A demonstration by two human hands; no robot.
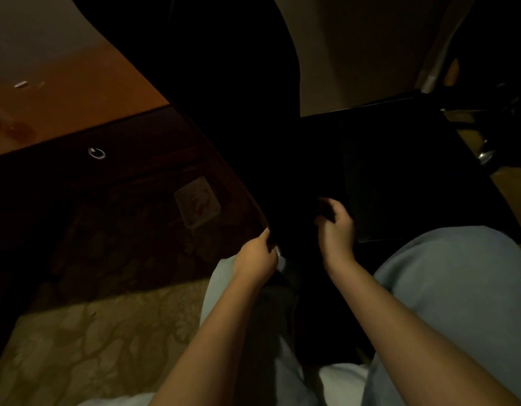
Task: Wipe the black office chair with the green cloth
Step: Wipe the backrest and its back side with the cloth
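The black office chair fills the middle of the head view, its tall backrest (230,98) rising at the centre and its seat (400,177) spreading to the right. My left hand (257,256) pinches the backrest's lower left edge. My right hand (335,227) is low on the backrest near the seat, its fingers curled round a dark wad (322,210) that looks like the cloth. The dim light hides the cloth's green colour and its outline.
A brown wooden desk (77,106) stands at the upper left, with a ring pull (97,153) on its dark drawer front. Patterned carpet (92,341) lies below. My knees in light trousers (458,288) are close to the chair. Metal chair parts (484,155) show at right.
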